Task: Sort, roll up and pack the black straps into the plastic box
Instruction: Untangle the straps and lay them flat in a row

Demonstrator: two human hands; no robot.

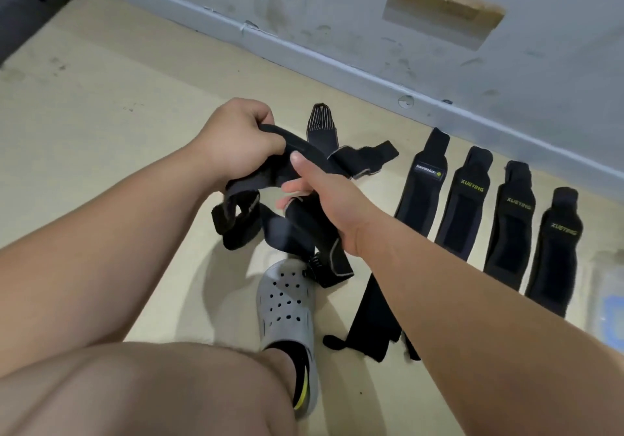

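Note:
My left hand [236,138] grips one end of a black strap [297,162] lifted above a tangled heap of black straps [280,229] on the beige floor. My right hand [320,195] holds the same strap lower down, thumb on top and fingers underneath. Several black straps [422,185] lie flat side by side in a row to the right, some with yellow "XUEYING" lettering. Another long black strap [371,320] lies under my right forearm. The clear plastic box [607,300] shows only partly at the right edge.
My foot in a grey perforated clog [287,304] stands just below the heap, with my knee in the lower left. A grey wall with a baseboard [337,64] runs diagonally behind the straps. A dark opening [30,6] is at the top left.

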